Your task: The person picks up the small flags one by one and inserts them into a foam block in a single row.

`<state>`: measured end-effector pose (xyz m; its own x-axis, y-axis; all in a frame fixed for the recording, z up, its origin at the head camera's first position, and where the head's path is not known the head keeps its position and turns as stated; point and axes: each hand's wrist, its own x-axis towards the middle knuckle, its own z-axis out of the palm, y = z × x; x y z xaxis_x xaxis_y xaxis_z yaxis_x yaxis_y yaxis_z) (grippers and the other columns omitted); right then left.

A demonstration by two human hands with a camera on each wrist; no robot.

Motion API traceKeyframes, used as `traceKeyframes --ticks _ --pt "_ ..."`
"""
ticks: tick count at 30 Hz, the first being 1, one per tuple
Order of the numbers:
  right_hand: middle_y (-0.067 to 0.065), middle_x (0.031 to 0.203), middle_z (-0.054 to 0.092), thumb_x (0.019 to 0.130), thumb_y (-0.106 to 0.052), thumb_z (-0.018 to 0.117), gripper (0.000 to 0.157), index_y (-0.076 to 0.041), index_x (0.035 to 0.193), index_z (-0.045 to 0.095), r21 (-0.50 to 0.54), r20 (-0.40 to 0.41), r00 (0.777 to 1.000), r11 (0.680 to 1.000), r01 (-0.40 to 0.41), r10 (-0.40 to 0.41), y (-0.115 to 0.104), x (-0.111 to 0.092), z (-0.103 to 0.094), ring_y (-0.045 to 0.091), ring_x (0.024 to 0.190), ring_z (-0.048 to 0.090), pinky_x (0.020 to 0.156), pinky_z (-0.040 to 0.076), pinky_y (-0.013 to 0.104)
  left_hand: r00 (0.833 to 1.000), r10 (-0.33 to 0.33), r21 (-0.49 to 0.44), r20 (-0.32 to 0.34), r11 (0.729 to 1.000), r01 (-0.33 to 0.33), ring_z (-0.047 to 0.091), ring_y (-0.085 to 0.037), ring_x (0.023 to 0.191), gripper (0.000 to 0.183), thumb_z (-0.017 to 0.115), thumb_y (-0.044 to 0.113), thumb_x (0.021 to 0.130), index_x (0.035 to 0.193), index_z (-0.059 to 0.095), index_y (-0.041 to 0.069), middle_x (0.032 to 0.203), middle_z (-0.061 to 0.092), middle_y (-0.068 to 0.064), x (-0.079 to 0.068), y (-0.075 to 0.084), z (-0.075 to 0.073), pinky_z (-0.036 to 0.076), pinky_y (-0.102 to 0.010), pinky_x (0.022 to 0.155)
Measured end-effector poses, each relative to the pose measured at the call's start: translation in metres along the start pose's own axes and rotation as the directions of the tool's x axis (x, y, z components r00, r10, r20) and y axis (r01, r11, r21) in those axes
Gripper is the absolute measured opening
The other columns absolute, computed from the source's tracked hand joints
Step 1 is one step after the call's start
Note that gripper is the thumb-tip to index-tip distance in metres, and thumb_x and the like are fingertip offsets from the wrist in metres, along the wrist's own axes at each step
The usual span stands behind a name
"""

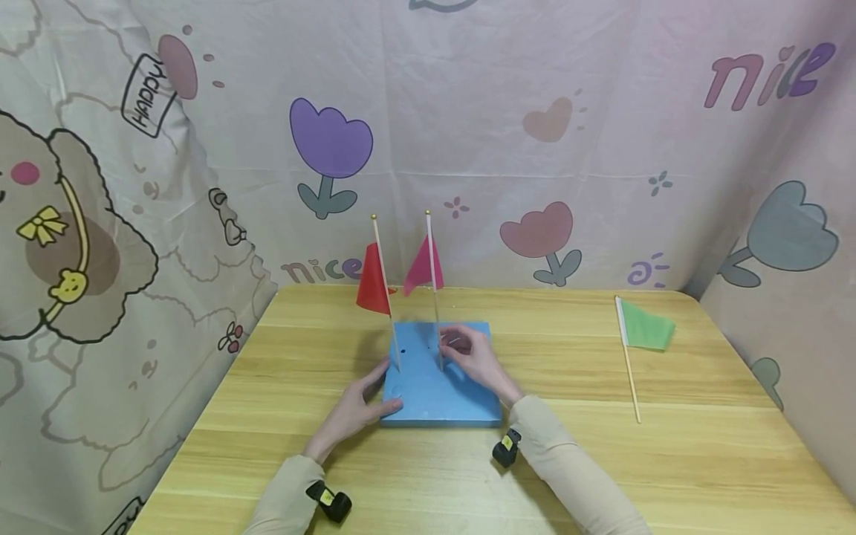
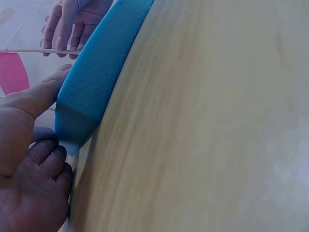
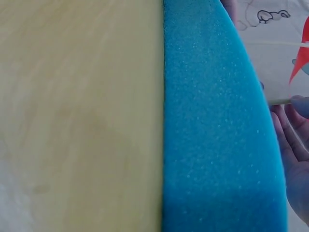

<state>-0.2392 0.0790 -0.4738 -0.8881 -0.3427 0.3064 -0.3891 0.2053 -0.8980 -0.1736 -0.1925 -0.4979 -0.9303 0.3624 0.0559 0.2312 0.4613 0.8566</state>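
A blue foam block (image 1: 444, 405) lies flat on the wooden table. My left hand (image 1: 357, 409) holds its left edge near the front corner, the thumb on top and the fingers along the side. My right hand (image 1: 476, 360) pinches the lower stick of a pink flag (image 1: 426, 269), which stands nearly upright with its lower end at the block's top. In the right wrist view, the thumb and fingers (image 3: 299, 104) meet on that stick. To the left, a red flag (image 1: 374, 286) stands in the block, leaning slightly left, with no hand on it.
A green flag (image 1: 647, 327) on a stick lies at the right of the table (image 1: 555, 334). Behind the block hangs a printed cloth (image 1: 461, 111), which also covers both sides. A small dark hole (image 1: 403, 351) shows in the block's top near the red flag's stick.
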Motion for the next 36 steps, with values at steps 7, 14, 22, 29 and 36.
traceKeyframes --ticks 7,14,22,29,36 --pt "0.025 0.106 0.071 0.093 0.003 0.065 0.031 0.006 0.125 0.063 -0.050 0.002 1.000 0.999 -0.010 0.010 -0.004 -0.001 0.000 0.035 0.093 0.073 0.081 0.062 0.026 1.000 -0.006 -0.003 0.000 1.000 0.006 0.023 -0.039 0.154 0.086 0.077 0.029 0.090 0.159 0.030 0.012 0.167 0.026 -0.015 0.001 -0.001 0.000 0.025 -0.062 0.123" --pt "0.021 0.104 0.072 0.092 0.002 0.068 0.033 0.004 0.124 0.063 -0.038 -0.017 1.000 0.999 -0.013 0.013 0.001 -0.001 0.000 0.028 0.090 0.074 0.080 0.061 0.022 1.000 0.003 0.001 0.003 1.000 -0.003 0.023 -0.039 0.154 0.086 0.077 0.029 0.090 0.159 0.029 0.011 0.167 0.025 -0.015 0.001 0.000 0.000 0.026 -0.061 0.123" --pt "0.023 0.104 0.071 0.092 0.002 0.068 0.034 0.009 0.125 0.061 -0.011 -0.021 1.000 1.000 -0.008 0.008 0.000 -0.001 -0.002 0.031 0.090 0.073 0.080 0.061 0.021 1.000 0.000 -0.006 0.004 1.000 0.000 0.024 -0.040 0.154 0.086 0.077 0.030 0.090 0.159 0.029 0.010 0.166 0.025 -0.017 0.001 0.001 0.000 0.026 -0.061 0.123" --pt "0.026 0.107 0.069 0.091 0.003 0.067 0.036 0.010 0.126 0.060 0.027 -0.027 0.999 0.999 -0.030 0.030 -0.003 -0.005 -0.010 0.040 0.095 0.072 0.083 0.060 0.021 1.000 0.017 -0.005 0.007 1.000 -0.017 0.025 -0.040 0.153 0.086 0.077 0.028 0.090 0.159 0.029 0.008 0.166 0.026 -0.017 0.000 0.000 -0.001 0.027 -0.061 0.122" --pt "0.025 0.110 0.070 0.092 -0.002 0.069 0.037 0.006 0.127 0.061 -0.011 -0.084 0.996 0.999 -0.042 0.041 -0.001 -0.015 -0.028 0.038 0.100 0.071 0.088 0.059 0.021 1.000 0.020 -0.002 0.004 1.000 -0.020 0.025 -0.040 0.153 0.086 0.077 0.028 0.090 0.159 0.029 0.008 0.166 0.026 -0.017 0.001 -0.001 0.000 0.027 -0.060 0.122"
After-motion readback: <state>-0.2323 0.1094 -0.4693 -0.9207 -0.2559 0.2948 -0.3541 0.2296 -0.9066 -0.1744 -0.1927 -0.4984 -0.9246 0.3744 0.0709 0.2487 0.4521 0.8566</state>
